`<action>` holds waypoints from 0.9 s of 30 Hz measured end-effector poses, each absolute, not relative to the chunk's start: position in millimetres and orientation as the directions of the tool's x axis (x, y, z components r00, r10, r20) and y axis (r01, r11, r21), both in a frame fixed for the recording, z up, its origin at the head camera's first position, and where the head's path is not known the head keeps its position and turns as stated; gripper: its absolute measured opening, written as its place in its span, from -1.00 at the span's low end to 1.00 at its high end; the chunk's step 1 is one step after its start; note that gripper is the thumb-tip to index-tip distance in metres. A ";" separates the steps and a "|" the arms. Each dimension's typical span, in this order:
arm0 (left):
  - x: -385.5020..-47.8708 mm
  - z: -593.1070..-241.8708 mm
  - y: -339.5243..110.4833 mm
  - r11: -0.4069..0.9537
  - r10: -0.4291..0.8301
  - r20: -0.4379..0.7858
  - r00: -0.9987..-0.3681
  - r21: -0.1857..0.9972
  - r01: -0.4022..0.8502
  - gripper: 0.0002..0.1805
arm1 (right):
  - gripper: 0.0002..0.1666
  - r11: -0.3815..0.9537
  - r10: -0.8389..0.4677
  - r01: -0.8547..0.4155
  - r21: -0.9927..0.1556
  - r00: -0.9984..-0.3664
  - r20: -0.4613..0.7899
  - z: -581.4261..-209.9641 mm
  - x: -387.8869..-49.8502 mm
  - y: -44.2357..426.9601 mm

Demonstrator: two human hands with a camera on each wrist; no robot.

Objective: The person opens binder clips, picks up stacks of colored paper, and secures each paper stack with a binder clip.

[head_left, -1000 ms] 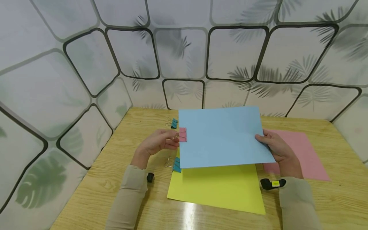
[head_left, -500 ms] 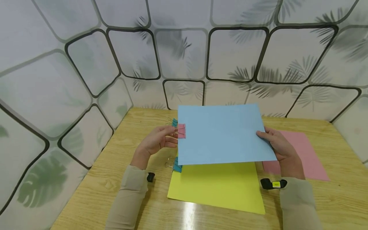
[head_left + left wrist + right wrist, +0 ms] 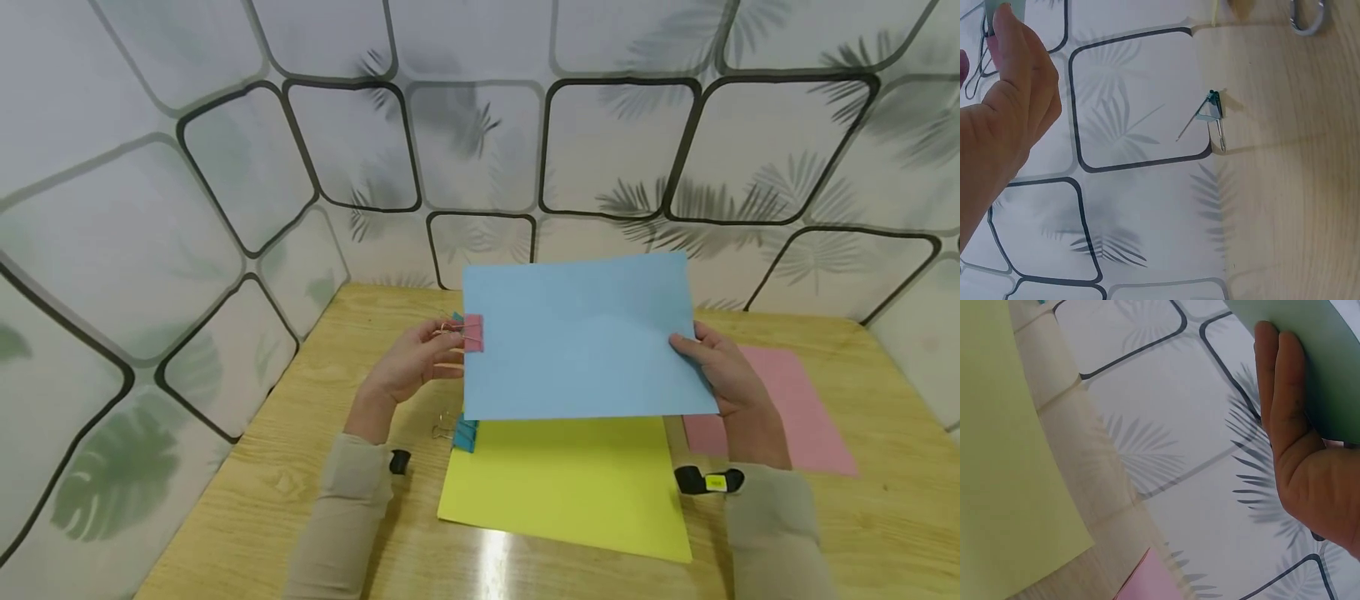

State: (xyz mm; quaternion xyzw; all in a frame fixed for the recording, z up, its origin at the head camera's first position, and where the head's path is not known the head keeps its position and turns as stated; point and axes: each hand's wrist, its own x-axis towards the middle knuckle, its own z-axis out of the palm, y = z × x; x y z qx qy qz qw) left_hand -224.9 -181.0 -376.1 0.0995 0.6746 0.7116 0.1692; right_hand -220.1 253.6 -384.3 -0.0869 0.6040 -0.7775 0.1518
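In the head view a light blue sheet (image 3: 577, 342) is held above a yellow sheet (image 3: 562, 492). A pink binder clip (image 3: 473, 332) sits on the blue sheet's left edge, and my left hand (image 3: 408, 362) pinches its wire handles. My right hand (image 3: 731, 375) grips the blue sheet's right edge, thumb on top; in the right wrist view that hand's (image 3: 1310, 450) fingers lie against the sheet's underside (image 3: 1329, 375). A teal binder clip (image 3: 465, 433) is on the yellow sheet's left edge. Another teal clip (image 3: 457, 317) is mostly hidden behind my left fingers.
A pink sheet (image 3: 802, 408) lies on the wooden table (image 3: 885, 508) at the right, partly behind my right hand. The patterned wall covering (image 3: 480, 158) rises behind the table and along its left side. The left wrist view shows a teal clip (image 3: 1211, 107) on the table.
The blue sheet, with its pink clip, has risen slightly in the head view, baring more of the yellow sheet. My left hand has moved up a little with the clip.
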 end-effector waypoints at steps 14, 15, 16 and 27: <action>-225.0 -366.5 -168.5 -0.071 0.277 -0.080 -0.958 0.992 -0.103 -0.59 | -0.20 -0.276 -0.288 0.077 -0.958 -0.957 0.006 -377.3 -214.9 252.4; -225.5 -366.3 -168.3 -0.078 0.275 -0.086 -0.958 0.991 -0.111 -0.58 | -0.19 -0.281 -0.287 0.074 -0.957 -0.958 0.011 -377.1 -214.6 252.4; -226.1 -366.1 -168.1 -0.080 0.274 -0.090 -0.957 0.990 -0.116 -0.57 | -0.18 -0.282 -0.285 0.070 -0.957 -0.958 0.014 -376.9 -214.6 252.3; -240.9 -366.6 -166.5 -0.003 0.281 -0.116 -0.953 0.993 -0.122 -0.54 | -0.02 -0.050 -0.240 0.082 -0.995 -0.969 -0.068 -374.6 -225.2 255.4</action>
